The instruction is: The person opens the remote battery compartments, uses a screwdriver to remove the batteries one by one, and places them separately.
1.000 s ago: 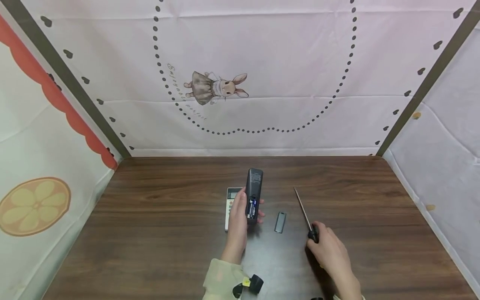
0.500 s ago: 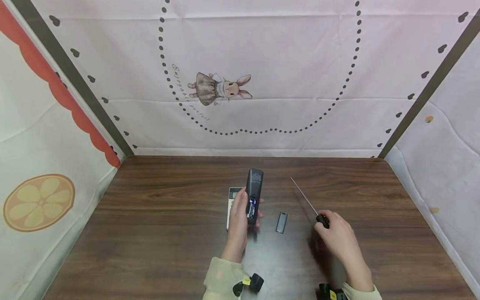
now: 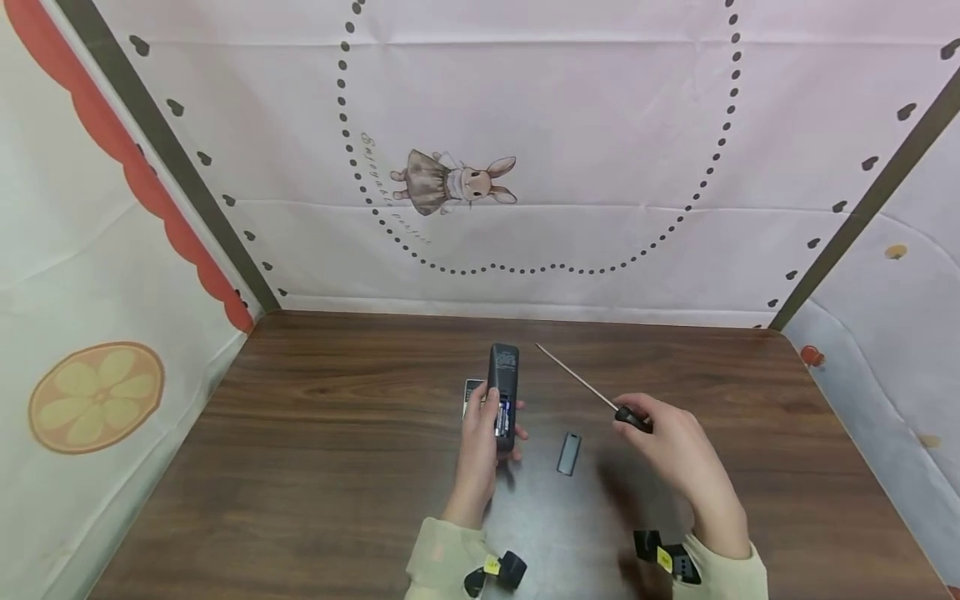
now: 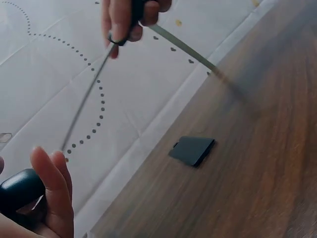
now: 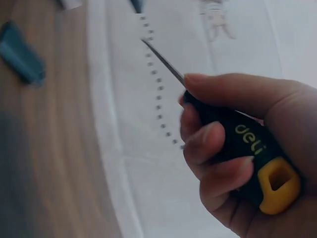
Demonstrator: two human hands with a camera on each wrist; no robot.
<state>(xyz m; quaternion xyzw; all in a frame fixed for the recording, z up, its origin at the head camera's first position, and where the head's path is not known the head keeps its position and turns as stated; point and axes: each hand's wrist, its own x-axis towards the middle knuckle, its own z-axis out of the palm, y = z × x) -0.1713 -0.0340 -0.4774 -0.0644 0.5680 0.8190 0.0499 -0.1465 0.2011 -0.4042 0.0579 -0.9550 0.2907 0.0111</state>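
Observation:
My left hand [image 3: 478, 442] grips a black remote control [image 3: 503, 375], its back turned up and its battery bay uncovered. Batteries [image 3: 502, 418] with a blue and silver wrap sit in that bay. In my right hand [image 3: 678, 446] is a screwdriver [image 5: 237, 131], its black and yellow handle wrapped by the fingers and marked "deli". The long thin shaft [image 3: 573, 375] points up and left, its tip a little right of the remote's top end. A dark battery cover [image 3: 569, 454] lies on the table between the two hands.
A white calculator [image 3: 471, 390] lies on the wooden table [image 3: 337, 467], mostly hidden behind the left hand. A printed white cloth [image 3: 600, 150] stands up along the table's back edge, and more cloth hangs at both sides.
My right hand has risen from the table with the screwdriver, whose shaft has swung left toward the remote. The left hand keeps holding the remote nearly still. The head view has shifted slightly.

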